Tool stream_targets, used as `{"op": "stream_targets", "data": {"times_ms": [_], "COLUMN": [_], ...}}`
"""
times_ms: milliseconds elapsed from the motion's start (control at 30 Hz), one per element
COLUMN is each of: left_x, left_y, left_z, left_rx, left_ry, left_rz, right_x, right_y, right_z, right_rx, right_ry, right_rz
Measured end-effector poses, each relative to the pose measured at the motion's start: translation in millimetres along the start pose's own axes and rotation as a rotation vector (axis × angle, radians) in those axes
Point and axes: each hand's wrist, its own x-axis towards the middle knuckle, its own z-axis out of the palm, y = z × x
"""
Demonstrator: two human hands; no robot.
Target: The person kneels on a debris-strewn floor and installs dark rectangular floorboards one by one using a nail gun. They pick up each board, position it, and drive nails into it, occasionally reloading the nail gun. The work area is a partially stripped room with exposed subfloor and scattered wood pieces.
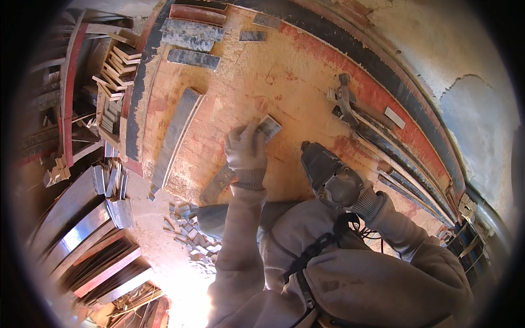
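My left hand (246,146), in a pale glove with a grey knit cuff, pinches a small dark-faced rectangular board piece (268,128) above the worn wooden worktop (229,98). To the right, my right hand (363,198) is closed round a bulky dark grey power tool (322,167); its fingers are mostly hidden, and the tool's exact kind is unclear. A short dark board strip (217,183) lies just under my left wrist. A long grey plank (178,136) rests to the left of that hand.
Dark board strips (191,41) lie at the worktop's far left. A hammer (344,98) and long strips (404,158) lie along the right side. Many small cut blocks (191,232) are heaped on the floor at lower left, beside stacked boards (104,262).
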Motion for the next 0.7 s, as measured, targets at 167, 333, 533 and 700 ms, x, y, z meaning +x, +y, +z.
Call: {"op": "stream_targets", "data": {"times_ms": [167, 333, 533, 700], "left_x": [-9.6, -10.2, -4.6, 4.0], "left_y": [-4.0, -10.1, -6.2, 2.1], "left_z": [22.9, 31.9, 33.7, 26.0], "left_rx": [0.275, 0.263, 0.315, 0.406], "left_ry": [0.022, 0.004, -0.012, -0.070], "left_rz": [-0.003, -0.005, -0.011, 0.002], "right_x": [-3.5, -5.1, -0.9, 3.0], "right_y": [6.6, 12.1, 9.2, 7.5], "right_z": [2.9, 8.6, 2.7, -1.4], "right_rx": [-0.208, -0.285, -0.389, -0.351], "right_ry": [0.033, -0.004, 0.047, -0.018], "right_rz": [-0.095, -0.040, -0.169, -0.095]}}
